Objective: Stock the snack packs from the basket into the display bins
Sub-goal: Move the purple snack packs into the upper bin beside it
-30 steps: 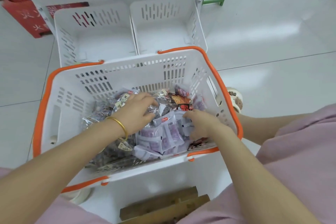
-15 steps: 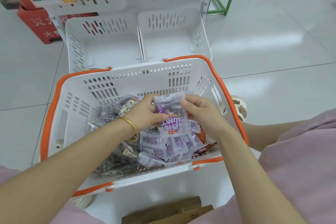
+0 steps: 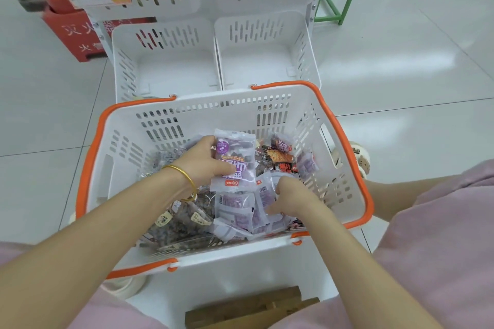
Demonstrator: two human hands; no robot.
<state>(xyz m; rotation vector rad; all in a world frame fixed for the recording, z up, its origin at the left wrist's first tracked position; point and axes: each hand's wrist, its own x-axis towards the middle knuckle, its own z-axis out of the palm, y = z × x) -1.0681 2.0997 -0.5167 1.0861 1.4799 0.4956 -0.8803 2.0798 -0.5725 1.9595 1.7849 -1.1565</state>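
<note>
Uppermost, purple snack pack (image 3: pixel 237 148) pinched in left grip (image 3: pixel 203 163), right grip (image 3: pixel 292 195) clutching lower pack (image 3: pixel 263 194)

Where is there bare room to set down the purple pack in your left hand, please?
Both lower bins beyond the basket's far wall have bare floors: the left lower bin and the right lower bin, side by side. The basket itself is crowded: packs heap across its floor, and the left hand, holding the purple pack, and right hand are in it.
</note>
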